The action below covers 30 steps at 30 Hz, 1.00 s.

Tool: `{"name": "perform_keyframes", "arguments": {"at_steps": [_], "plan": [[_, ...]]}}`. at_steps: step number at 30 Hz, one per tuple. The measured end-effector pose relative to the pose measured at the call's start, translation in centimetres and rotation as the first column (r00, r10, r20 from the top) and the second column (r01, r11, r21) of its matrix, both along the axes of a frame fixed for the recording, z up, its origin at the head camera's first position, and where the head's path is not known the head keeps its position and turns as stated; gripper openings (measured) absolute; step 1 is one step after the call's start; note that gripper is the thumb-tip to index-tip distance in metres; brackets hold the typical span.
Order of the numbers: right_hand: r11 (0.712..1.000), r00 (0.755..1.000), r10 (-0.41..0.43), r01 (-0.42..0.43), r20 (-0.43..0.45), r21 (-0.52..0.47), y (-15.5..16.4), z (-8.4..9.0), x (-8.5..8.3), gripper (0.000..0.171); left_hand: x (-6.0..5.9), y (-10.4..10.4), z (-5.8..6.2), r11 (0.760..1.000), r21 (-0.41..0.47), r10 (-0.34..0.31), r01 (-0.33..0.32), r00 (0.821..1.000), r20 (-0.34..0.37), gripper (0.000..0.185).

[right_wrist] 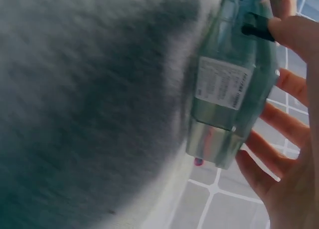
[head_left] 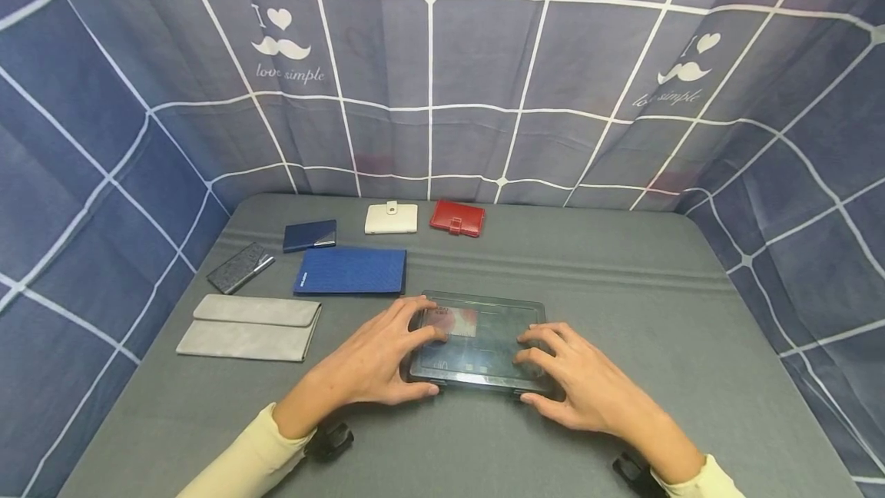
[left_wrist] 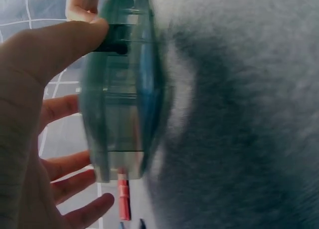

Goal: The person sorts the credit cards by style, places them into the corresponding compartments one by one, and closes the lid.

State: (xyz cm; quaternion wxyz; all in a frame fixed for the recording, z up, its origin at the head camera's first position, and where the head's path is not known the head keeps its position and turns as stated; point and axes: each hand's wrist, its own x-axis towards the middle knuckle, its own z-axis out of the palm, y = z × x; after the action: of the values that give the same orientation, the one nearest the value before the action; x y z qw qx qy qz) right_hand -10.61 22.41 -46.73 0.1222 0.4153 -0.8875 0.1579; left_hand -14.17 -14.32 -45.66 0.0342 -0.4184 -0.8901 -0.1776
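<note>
On the table (head_left: 622, 290), both hands' spread fingers (head_left: 404, 321) straddle the clear case (head_left: 477, 340).

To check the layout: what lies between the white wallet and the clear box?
Head view: the blue wallet lies between the white wallet and the clear box.

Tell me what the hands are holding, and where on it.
Both the left hand and right hand grip the clear plastic case, thumbs on its near edge, fingers on the lid.
</note>
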Motion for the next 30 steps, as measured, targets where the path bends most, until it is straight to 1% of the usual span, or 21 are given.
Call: {"name": "perform_keyframes", "arguments": {"at_steps": [2,4,5,7,9,11,13,15,18,20,23,26,30], "plan": [[1.0,1.0,0.008,-0.008,0.026,0.013,0.0,0.5,0.0,0.045,0.0,0.0,0.3,1.0,-0.008,0.003,-0.003,1.0,0.021,0.069],[1.0,0.999,0.018,-0.019,0.05,0.021,0.0,1.2,-0.2,0.051,0.0,-0.1,0.8,1.0,-0.003,0.006,-0.005,1.0,0.027,0.072],[1.0,0.998,0.014,-0.015,0.055,0.025,0.0,1.6,-0.3,0.057,-0.1,0.0,1.0,1.0,0.002,0.009,-0.009,1.0,0.02,0.076],[1.0,0.999,-0.01,0.008,0.048,0.03,-0.2,2.5,-0.8,0.073,-0.3,0.2,1.5,1.0,0.004,0.025,-0.025,1.0,-0.019,0.085],[0.997,0.998,-0.061,0.061,0.018,0.037,-0.6,3.2,-1.4,0.092,-0.7,0.5,1.9,0.999,0.001,0.053,-0.053,0.996,-0.076,0.098],[0.99,0.991,-0.131,0.132,-0.02,0.048,-1.0,3.7,-2.1,0.109,-1.0,1.0,2.2,0.995,-0.031,0.093,-0.097,0.987,-0.132,0.114],[0.979,0.981,-0.188,0.191,-0.043,0.069,-1.5,3.8,-2.8,0.121,-1.4,1.5,2.2,0.986,-0.081,0.129,-0.145,0.976,-0.175,0.126],[0.964,0.97,-0.238,0.242,-0.045,0.109,-2.1,3.5,-3.4,0.128,-1.8,2.0,2.1,0.975,-0.126,0.156,-0.183,0.967,-0.201,0.133],[0.941,0.956,-0.292,0.292,-0.026,0.169,-2.7,2.7,-4.3,0.132,-2.6,2.4,1.6,0.955,-0.183,0.194,-0.233,0.959,-0.208,0.138],[0.931,0.949,-0.314,0.31,-0.011,0.194,-3.0,2.0,-4.8,0.132,-3.1,2.6,1.2,0.944,-0.207,0.217,-0.256,0.957,-0.194,0.138],[0.924,0.944,-0.33,0.324,-0.004,0.205,-3.1,1.2,-5.1,0.131,-3.7,2.6,0.8,0.93,-0.242,0.241,-0.276,0.956,-0.165,0.137],[0.924,0.944,-0.329,0.323,-0.005,0.204,-3.1,0.8,-5.2,0.13,-3.9,2.6,0.5,0.925,-0.261,0.248,-0.276,0.959,-0.135,0.137],[0.924,0.945,-0.328,0.316,0.018,0.217,-3.2,0.8,-5.0,0.128,-3.9,2.6,0.6,0.924,-0.268,0.252,-0.273,0.961,-0.111,0.135]]}}
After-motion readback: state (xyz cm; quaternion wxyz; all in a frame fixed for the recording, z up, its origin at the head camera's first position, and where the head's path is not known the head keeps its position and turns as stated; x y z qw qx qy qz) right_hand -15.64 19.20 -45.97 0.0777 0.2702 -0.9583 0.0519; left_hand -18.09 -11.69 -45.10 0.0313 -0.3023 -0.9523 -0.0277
